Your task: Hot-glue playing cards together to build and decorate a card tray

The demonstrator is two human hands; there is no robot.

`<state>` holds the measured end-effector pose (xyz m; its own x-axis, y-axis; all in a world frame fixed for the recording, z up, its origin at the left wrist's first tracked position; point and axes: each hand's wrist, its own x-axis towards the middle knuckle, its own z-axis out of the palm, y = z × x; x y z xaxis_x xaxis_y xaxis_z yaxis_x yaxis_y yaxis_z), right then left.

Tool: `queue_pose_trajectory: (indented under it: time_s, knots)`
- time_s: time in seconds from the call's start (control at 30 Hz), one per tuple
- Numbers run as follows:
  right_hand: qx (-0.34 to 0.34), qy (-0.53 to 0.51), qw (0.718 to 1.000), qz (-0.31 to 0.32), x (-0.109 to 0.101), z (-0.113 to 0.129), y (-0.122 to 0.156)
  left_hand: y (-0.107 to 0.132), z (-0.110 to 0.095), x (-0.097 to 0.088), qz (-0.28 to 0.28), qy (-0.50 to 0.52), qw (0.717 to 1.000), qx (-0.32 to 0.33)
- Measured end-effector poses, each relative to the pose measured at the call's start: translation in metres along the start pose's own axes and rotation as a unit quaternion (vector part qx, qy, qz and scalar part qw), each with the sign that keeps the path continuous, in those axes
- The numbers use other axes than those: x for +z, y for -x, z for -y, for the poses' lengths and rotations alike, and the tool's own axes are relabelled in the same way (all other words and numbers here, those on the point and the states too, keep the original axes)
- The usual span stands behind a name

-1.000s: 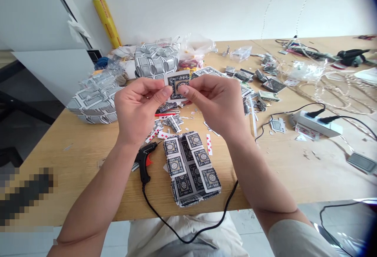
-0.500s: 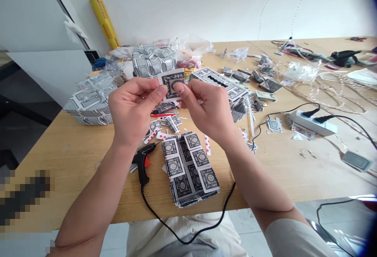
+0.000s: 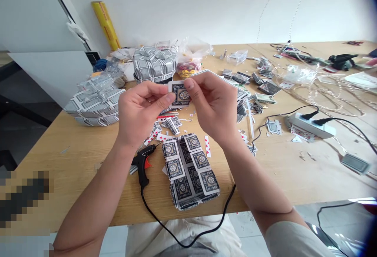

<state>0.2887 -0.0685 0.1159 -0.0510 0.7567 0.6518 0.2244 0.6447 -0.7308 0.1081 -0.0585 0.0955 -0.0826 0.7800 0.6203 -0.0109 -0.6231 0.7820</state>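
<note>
My left hand (image 3: 140, 110) and my right hand (image 3: 212, 102) are raised above the wooden table (image 3: 73, 163), both pinching one small cut piece of a playing card (image 3: 179, 93) with a dark patterned back. Thumbs and forefingers press on its two sides. Below the hands lies a flat panel of overlapping card pieces (image 3: 190, 169), near the table's front edge. A black glue gun (image 3: 142, 164) lies just left of that panel, its cord running off the front edge.
Card scraps (image 3: 165, 125) lie under my hands. Card-covered shapes (image 3: 96, 102) and a box (image 3: 155, 64) sit at the back left beside a yellow roll (image 3: 106, 24). A power strip (image 3: 311, 125), wire lights (image 3: 330, 88), card decks and another glue gun (image 3: 341, 60) lie to the right.
The hands shifted slightly and the card piece dropped a little lower between them. The right hand's grip moved round the piece's right edge. Nothing on the table moved.
</note>
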Motion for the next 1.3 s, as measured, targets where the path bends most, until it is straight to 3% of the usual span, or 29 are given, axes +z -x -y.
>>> queue_pose_trajectory:
  time_s: [0.23, 0.67, 0.87, 1.13, 1.3]
  knots:
    - [0.004, -0.005, 1.0, -0.021, 0.001, -0.001, 0.002, 0.001, -0.001, -0.001, 0.051, 0.027, 0.998, -0.018]
    - [-0.034, -0.023, 0.999, -0.034, 0.007, -0.003, 0.006, 0.004, -0.013, 0.004, -0.026, -0.055, 0.998, 0.034]
    - [-0.005, -0.035, 0.999, -0.021, 0.008, 0.001, 0.006, 0.005, -0.013, 0.003, -0.018, -0.061, 0.997, 0.035]
    - [0.049, -0.05, 0.997, 0.045, 0.007, -0.001, 0.003, 0.004, -0.015, 0.002, -0.035, -0.099, 0.993, 0.049]
    - [0.066, -0.064, 0.995, 0.045, 0.009, -0.002, 0.004, 0.005, -0.016, 0.004, -0.039, -0.104, 0.993, 0.05]
